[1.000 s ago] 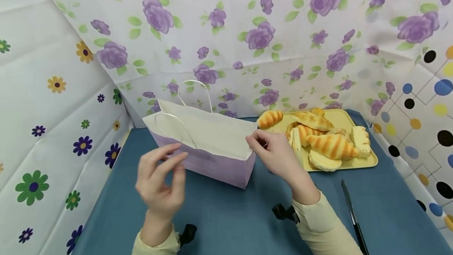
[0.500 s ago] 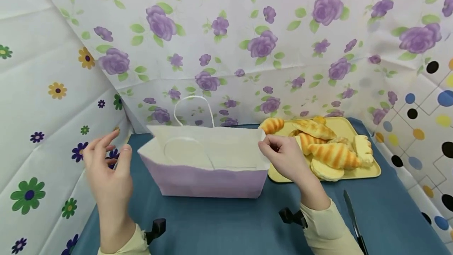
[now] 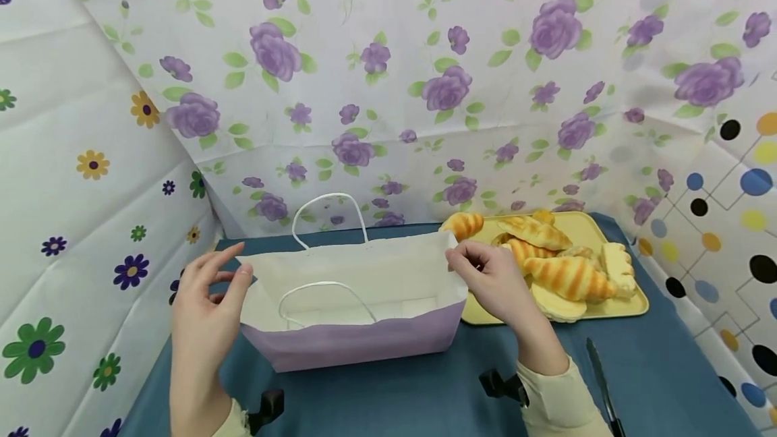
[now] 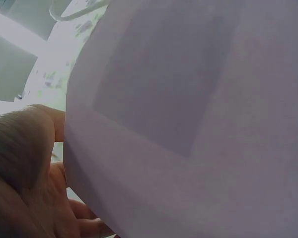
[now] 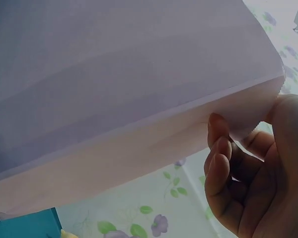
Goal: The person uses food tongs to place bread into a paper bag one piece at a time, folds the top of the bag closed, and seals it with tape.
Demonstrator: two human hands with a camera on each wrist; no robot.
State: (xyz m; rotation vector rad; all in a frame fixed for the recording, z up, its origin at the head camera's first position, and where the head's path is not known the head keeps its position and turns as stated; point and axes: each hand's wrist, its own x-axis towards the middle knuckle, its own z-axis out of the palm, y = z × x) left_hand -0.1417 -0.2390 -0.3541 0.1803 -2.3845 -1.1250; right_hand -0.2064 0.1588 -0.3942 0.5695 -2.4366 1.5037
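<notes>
A lilac paper bag (image 3: 364, 344) stands on the blue table with its mouth wide, showing a cream inside and two white handles. My right hand (image 3: 493, 280) pinches the rim at the bag's right end; in the right wrist view, the thumb and forefinger of that hand (image 5: 253, 173) meet the serrated edge. At the left end, my left hand (image 3: 205, 312) is beside the rim, thumb and forefinger spread apart. The left wrist view has the left hand (image 4: 32, 173) against the bag's side edge, which hides its fingertips.
To the right, a yellow tray (image 3: 631, 309) carries several bread pieces, among them a striped croissant (image 3: 570, 277). A black-handled knife (image 3: 601, 376) lies in front of the tray. Patterned sheets (image 3: 364, 86) enclose the table at the back and sides.
The bag has turned so that its long side faces me, and its mouth has spread wider. My left hand went out to the left, then came in to the bag's left end.
</notes>
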